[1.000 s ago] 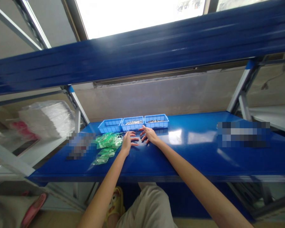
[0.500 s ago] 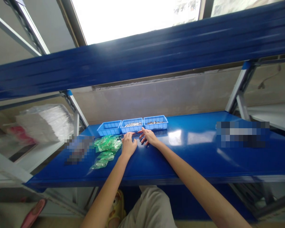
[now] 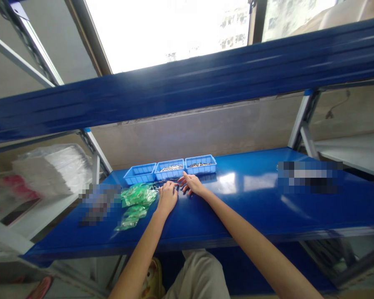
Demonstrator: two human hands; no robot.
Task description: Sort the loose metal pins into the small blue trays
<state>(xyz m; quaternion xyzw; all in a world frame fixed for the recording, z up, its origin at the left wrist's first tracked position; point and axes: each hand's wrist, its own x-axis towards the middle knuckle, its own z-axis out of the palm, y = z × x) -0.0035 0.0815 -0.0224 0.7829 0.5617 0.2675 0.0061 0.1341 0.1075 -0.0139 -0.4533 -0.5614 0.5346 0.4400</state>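
Note:
My left hand [image 3: 168,197] rests low over the blue table, fingers bent together and thumb drawn in beside them. Whatever may be under those fingers is hidden. Close to its right, my right hand [image 3: 190,184] hovers with its fingers apart and no visible object in them. Just beyond both hands stand a blue bin of slim silvery metal pieces [image 3: 170,168] and a blue bin of darker metal pieces [image 3: 200,165]. Green plastic bags [image 3: 139,195] lie left of my left hand. A few thin pieces, too small to name, lie by the bags.
A third blue bin [image 3: 140,173] stands at the left end of the row. Blurred-out items lie at both sides of the table [image 3: 237,216]. A blue shelf beam [image 3: 187,85] crosses above, and wrapped white stacks [image 3: 59,168] sit on the left rack.
My left hand's thumb and fingers have drawn closer together. The right hand stays beside it, fingers still apart. The view has tilted slightly, shifting the bins and bags a little down and left.

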